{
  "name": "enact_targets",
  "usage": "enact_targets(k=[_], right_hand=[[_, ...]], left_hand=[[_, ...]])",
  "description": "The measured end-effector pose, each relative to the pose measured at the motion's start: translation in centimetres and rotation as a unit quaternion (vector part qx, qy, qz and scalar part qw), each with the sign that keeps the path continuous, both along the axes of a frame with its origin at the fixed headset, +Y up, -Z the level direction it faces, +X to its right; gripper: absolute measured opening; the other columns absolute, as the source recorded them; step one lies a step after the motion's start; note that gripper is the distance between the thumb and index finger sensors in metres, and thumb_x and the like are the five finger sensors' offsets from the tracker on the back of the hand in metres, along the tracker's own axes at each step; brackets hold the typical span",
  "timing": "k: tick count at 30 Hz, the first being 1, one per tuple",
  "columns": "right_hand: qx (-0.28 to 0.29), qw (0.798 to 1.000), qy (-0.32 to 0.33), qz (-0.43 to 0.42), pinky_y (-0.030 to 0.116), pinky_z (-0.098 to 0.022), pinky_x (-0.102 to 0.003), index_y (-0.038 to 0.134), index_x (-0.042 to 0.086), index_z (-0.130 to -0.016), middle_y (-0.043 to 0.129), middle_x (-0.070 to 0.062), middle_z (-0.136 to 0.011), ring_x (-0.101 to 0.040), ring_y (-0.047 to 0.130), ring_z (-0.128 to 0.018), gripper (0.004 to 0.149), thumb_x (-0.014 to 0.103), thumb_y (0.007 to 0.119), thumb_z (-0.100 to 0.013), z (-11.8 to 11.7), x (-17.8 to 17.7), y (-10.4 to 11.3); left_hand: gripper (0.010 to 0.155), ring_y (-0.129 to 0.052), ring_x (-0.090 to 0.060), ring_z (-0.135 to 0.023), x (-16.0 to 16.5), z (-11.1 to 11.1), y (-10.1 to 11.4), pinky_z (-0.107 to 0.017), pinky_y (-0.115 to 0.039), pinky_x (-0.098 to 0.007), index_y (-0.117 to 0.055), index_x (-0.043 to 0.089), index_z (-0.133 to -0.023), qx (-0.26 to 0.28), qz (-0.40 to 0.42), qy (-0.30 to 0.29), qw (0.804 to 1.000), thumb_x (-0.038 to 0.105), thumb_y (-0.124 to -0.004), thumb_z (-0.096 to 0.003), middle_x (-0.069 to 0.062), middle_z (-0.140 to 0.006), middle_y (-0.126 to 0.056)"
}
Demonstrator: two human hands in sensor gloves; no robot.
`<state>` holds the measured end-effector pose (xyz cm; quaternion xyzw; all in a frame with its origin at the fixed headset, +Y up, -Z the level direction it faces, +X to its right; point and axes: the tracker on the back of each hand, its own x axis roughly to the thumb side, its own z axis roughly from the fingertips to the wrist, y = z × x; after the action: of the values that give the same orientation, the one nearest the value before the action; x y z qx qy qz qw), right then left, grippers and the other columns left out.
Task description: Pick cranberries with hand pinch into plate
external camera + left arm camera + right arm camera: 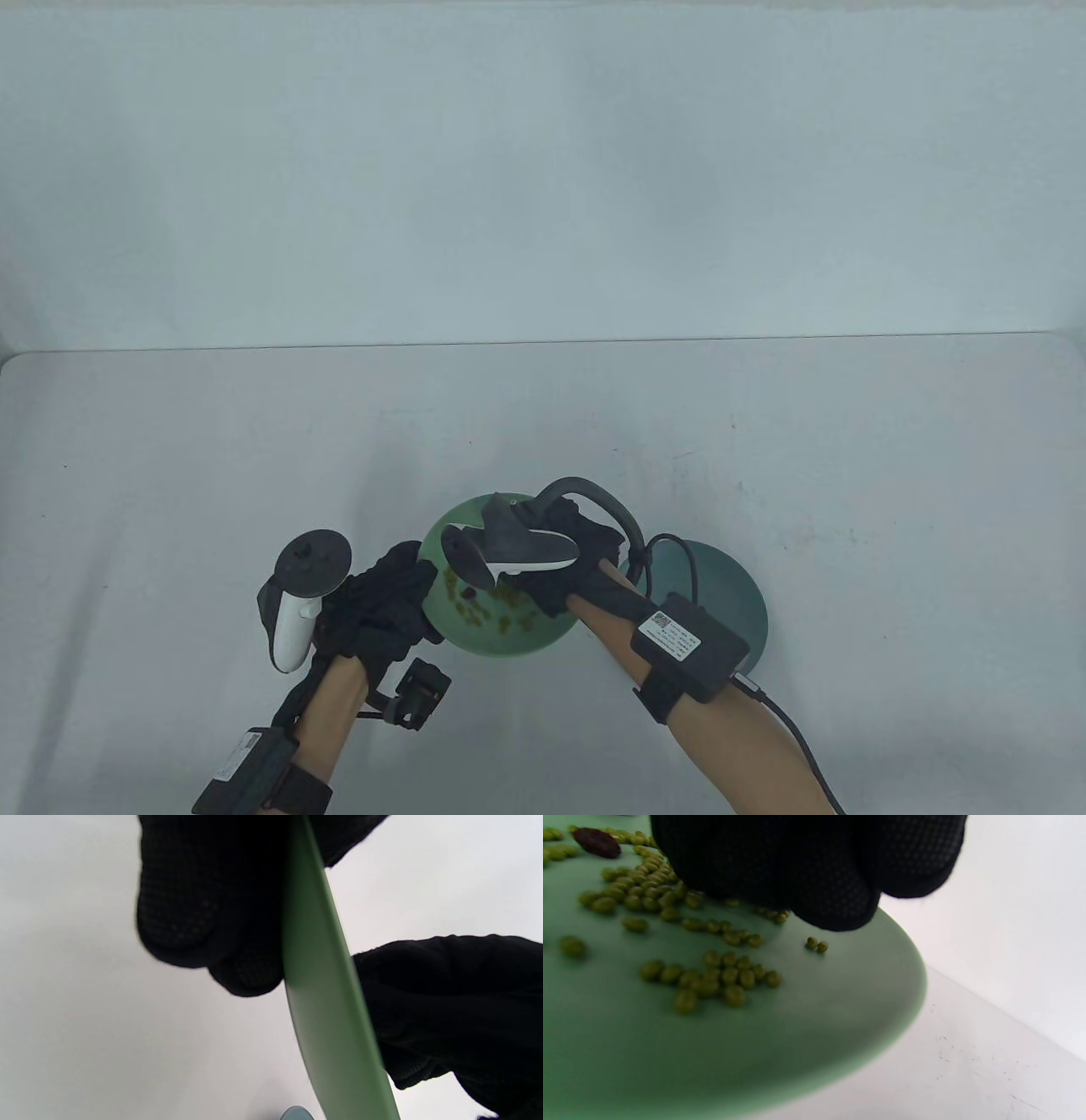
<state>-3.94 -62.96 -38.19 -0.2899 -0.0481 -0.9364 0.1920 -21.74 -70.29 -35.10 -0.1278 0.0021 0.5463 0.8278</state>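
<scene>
Two gloved hands work at the near edge of the white table [764, 424]. The left hand [386, 607], in a black sensor glove, grips the left rim of the pale green round plate [475, 641]: the left wrist view shows that rim edge-on, fingers [199, 921] on one side and the thumb [445, 984] on the other, clamped onto it.

The right hand [568, 552] hangs over the green plate's far part, its white tracker [517, 552] covering the fingers from above. In the right wrist view the gloved fingertips [835, 887] are bunched close together just above the plate surface; whether anything is pinched between them cannot be told.

Only the right wrist view shows the contents plainly: many small olive-green beans [721, 976] scattered in clusters, and one dark red cranberry [597, 842] lying on the plate near the far left corner, apart from the fingertips. From above, dark spots [462, 590] among the beans sit near the left hand.

A darker teal round plate [730, 594] lies just right of the green one, partly under the right forearm. Its edge shows as a sliver in the left wrist view.
</scene>
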Motion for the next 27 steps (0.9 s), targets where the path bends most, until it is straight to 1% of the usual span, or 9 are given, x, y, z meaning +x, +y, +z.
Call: enact_targets(k=[7, 17, 21, 23, 27], right_hand=[[-0.026, 1.000, 0.006, -0.011, 0.089, -0.039, -0.033, 0.086, 0.015, -0.086, 0.094, 0.015, -0.050, -0.006, 0.100, -0.042, 0.049, 0.048, 0.078, -0.051, -0.1, -0.2, -0.2], [-0.022, 1.000, 0.012, -0.010, 0.089, -0.040, -0.033, 0.087, 0.015, -0.086, 0.094, 0.015, -0.049, -0.007, 0.100, -0.042, 0.049, 0.048, 0.078, -0.051, 0.0, -0.3, -0.1], [-0.010, 0.999, 0.012, -0.030, 0.089, -0.040, -0.033, 0.087, 0.016, -0.086, 0.094, 0.015, -0.049, -0.006, 0.100, -0.043, 0.048, 0.048, 0.078, -0.051, 0.1, 0.1, 1.1], [-0.001, 0.999, 0.009, -0.041, 0.089, -0.040, -0.033, 0.087, 0.016, -0.086, 0.094, 0.015, -0.049, -0.006, 0.100, -0.043, 0.048, 0.048, 0.078, -0.051, 0.1, 0.6, 2.1], [0.019, 0.998, -0.008, -0.053, 0.089, -0.040, -0.033, 0.087, 0.016, -0.086, 0.094, 0.015, -0.049, -0.006, 0.100, -0.043, 0.048, 0.048, 0.078, -0.051, 0.0, 2.9, 4.1]], left_hand=[[0.052, -0.111, -0.021, -0.044, -0.1, 0.0, 0.0, -0.033, -0.098, -0.027, -0.057, -0.006, -0.103, -0.001, 0.002, 0.001, 1.000, 0.022, -0.066, -0.0598, -0.020, -0.079, -0.086], [0.052, -0.111, -0.020, -0.044, 0.0, 0.0, -0.3, -0.033, -0.098, -0.026, -0.057, -0.005, -0.103, -0.013, 0.002, 0.000, 1.000, 0.023, -0.066, -0.0601, -0.019, -0.079, -0.087], [0.052, -0.111, -0.020, -0.044, 0.0, 0.0, -0.3, -0.033, -0.098, -0.026, -0.057, -0.005, -0.103, -0.013, -0.005, -0.001, 1.000, 0.023, -0.066, -0.0600, -0.019, -0.079, -0.087], [0.052, -0.111, -0.020, -0.044, 0.0, 0.1, -0.3, -0.033, -0.098, -0.026, -0.057, -0.005, -0.103, -0.014, -0.004, 0.000, 1.000, 0.023, -0.066, -0.0601, -0.019, -0.079, -0.087], [0.052, -0.111, -0.021, -0.044, 0.0, 0.1, -0.3, -0.033, -0.098, -0.026, -0.057, -0.005, -0.103, -0.013, -0.007, 0.003, 1.000, 0.023, -0.066, -0.0601, -0.019, -0.079, -0.087]])
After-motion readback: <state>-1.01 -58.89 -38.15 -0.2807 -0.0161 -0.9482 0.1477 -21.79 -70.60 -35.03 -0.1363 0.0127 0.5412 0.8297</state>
